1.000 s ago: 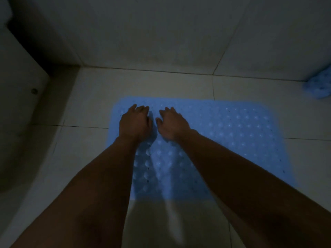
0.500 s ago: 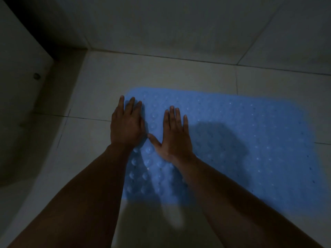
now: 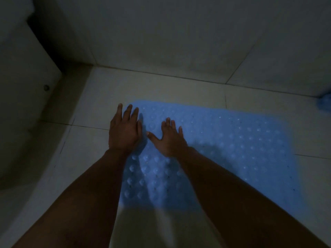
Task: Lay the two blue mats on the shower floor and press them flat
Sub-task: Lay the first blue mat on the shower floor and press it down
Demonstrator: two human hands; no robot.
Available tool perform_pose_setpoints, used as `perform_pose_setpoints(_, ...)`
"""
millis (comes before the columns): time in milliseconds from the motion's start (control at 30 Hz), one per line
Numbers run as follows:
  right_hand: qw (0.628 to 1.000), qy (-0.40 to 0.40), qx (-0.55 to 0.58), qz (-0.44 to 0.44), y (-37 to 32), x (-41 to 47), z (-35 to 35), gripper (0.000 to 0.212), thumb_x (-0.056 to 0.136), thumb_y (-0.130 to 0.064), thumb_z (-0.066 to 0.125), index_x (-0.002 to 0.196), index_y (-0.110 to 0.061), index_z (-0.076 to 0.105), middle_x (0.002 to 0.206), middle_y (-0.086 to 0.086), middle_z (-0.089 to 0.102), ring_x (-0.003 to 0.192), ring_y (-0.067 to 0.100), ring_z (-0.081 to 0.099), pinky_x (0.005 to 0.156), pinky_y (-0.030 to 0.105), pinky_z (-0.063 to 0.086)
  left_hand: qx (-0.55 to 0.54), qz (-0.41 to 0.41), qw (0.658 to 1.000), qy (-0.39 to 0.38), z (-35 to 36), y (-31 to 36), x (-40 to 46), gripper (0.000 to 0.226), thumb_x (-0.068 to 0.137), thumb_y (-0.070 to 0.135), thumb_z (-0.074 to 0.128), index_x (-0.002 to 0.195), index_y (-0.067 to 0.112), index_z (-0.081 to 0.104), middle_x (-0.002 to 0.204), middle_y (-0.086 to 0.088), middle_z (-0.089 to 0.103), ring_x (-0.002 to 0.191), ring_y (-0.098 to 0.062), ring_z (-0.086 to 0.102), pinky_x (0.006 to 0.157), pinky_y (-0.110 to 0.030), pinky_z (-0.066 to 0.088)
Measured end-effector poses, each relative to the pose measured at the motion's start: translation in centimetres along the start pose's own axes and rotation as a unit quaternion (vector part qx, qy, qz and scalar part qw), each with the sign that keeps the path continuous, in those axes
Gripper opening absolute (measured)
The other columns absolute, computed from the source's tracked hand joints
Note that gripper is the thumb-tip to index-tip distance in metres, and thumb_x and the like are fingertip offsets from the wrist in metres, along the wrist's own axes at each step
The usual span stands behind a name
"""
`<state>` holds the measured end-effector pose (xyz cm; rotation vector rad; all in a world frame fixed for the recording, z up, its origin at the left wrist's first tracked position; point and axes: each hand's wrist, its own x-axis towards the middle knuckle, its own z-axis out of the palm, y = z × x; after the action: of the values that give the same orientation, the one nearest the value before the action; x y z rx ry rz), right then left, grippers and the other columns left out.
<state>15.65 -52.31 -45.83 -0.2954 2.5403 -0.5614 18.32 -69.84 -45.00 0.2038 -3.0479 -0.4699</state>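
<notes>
Pressing flat-palmed, fingers spread, left hand [image 3: 125, 133] and right hand [image 3: 170, 138] on the left end of the blue suction mat [image 3: 223, 149] spread over the shower floor [image 3: 161, 86]; soft, floppy, best taken by its edges.

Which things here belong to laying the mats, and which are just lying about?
Belongs to the job:
blue mat spread on the floor
second blue mat, bunched at the right edge
left hand and right hand, pressing flat

Just there:
small round fitting on the left wall
</notes>
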Motion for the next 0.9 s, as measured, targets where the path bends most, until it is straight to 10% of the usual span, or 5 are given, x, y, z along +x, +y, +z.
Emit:
perform_pose_setpoints(267,0.988,0.089,0.122,-0.035,-0.7,-0.5,-8.9,0.067,0.098,-0.065,0.045,0.148,-0.02,0.05,0.153,0.004,0.051,0.138,0.022,0.05,0.114,0.033,0.034,-0.008,0.064,0.997,-0.046,1.4,2.3,-0.4,0.07,0.1,0.046,0.016,0.156,0.009,0.037,0.165,-0.014,0.031,0.156,-0.033,0.014,0.122,-0.052,0.024)
perform_pose_setpoints(467,0.982,0.138,0.107,-0.066,2.2,0.2,-7.6,0.058,0.098,-0.064,0.044,0.135,-0.023,0.063,0.142,0.002,0.06,0.134,0.02,0.051,0.114,0.037,0.039,0.049,0.062,0.989,-0.127,5.8,3.6,-1.7,0.08,0.103,0.064,0.013,0.163,0.011,0.001,0.17,-0.011,-0.012,0.156,-0.027,-0.018,0.127,-0.049,-0.003)
perform_pose_setpoints(900,0.93,0.304,0.131,-0.159,5.4,3.6,-3.5,0.034,0.098,-0.041,0.056,0.104,-0.014,0.076,0.114,0.006,0.07,0.119,0.02,0.059,0.111,0.027,0.036,0.07,0.064,0.992,-0.088,7.0,3.3,-2.3,0.09,0.1,0.071,0.015,0.162,0.009,0.002,0.17,-0.012,-0.01,0.157,-0.024,-0.016,0.127,-0.051,0.001)
